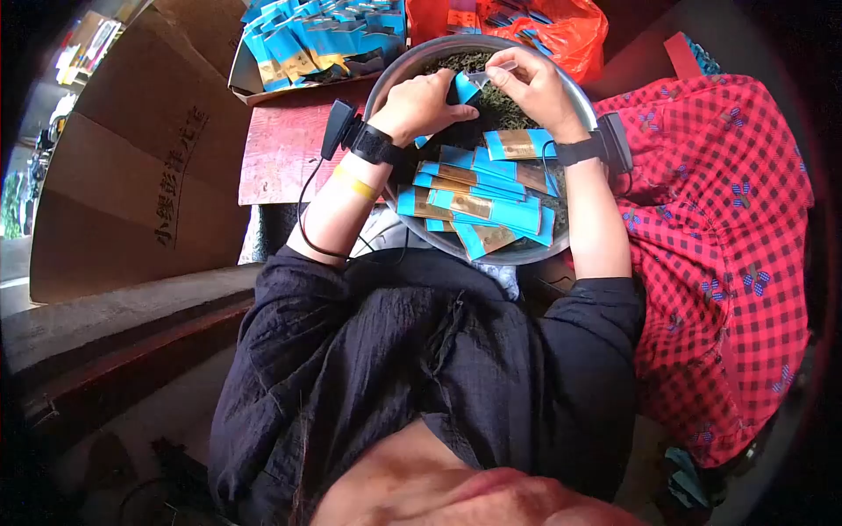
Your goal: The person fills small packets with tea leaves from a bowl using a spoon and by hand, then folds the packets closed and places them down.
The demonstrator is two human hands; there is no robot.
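Note:
My left hand point(419, 107) is closed round a small blue packet point(466, 88), holding it tilted over a metal basin point(383, 94). Pinched in the fingers of my right hand point(535, 92) is a small clear plastic scoop point(502, 67), its tip at the packet's upper end. Loose, dry, dark green crumbled material point(506, 114) lies in the basin under both hands. Nearer my body, a pile of blue-and-gold packets point(474, 204) rests in the basin, and another packet point(519, 144) lies close to my right wrist. What is inside the held packet cannot be seen.
Behind the basin, a cardboard box point(247, 81) is heaped with blue packets, beside a red plastic bag point(574, 39). A large cardboard sheet point(132, 158) stands at the left. Red checked cloth point(702, 237) covers the right side. A red board point(285, 153) adjoins the basin.

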